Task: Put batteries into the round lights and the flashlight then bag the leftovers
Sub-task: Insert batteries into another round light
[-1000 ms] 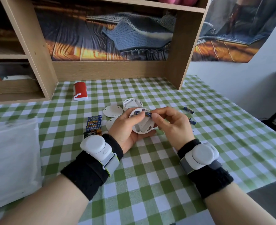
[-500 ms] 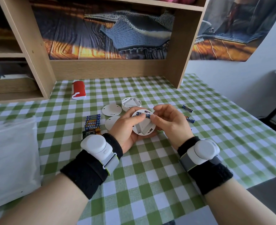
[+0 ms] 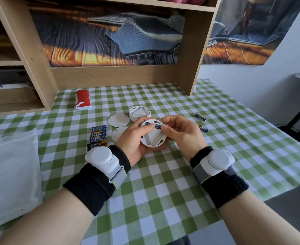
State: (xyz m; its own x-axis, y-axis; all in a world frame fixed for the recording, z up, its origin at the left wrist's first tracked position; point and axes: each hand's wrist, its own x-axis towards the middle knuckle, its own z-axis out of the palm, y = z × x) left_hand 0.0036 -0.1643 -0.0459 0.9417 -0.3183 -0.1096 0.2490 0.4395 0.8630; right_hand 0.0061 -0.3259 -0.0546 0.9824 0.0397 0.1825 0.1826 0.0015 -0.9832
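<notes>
Surroundings: a red and white flashlight (image 3: 83, 99) lay on the green checked tablecloth (image 3: 163, 191) near the wooden shelf unit (image 3: 110, 76). A row of packed batteries (image 3: 98, 134) sat left of the hands, touching one another. Two loose round covers (image 3: 118, 119) lay flat just beside them; the nearer one (image 3: 118, 134) was partly hidden by the left hand. A second round light (image 3: 139, 113) lay open side up behind the hands, its compartment showing no battery that could be made out. Loose batteries lay to the right: one (image 3: 200, 117) apart, two more (image 3: 202, 128) close together, partly hidden by the right hand. A white bag (image 3: 9, 174) lay at the left edge.

Held item: the left hand (image 3: 133, 140) cupped a round light (image 3: 152, 136) above the cloth, fingers curled under it, thumb on a battery (image 3: 153, 125) lying in the upper slot. The right hand (image 3: 181, 133) pinched that battery's right end between thumb and forefinger. The other slots looked unfilled.
</notes>
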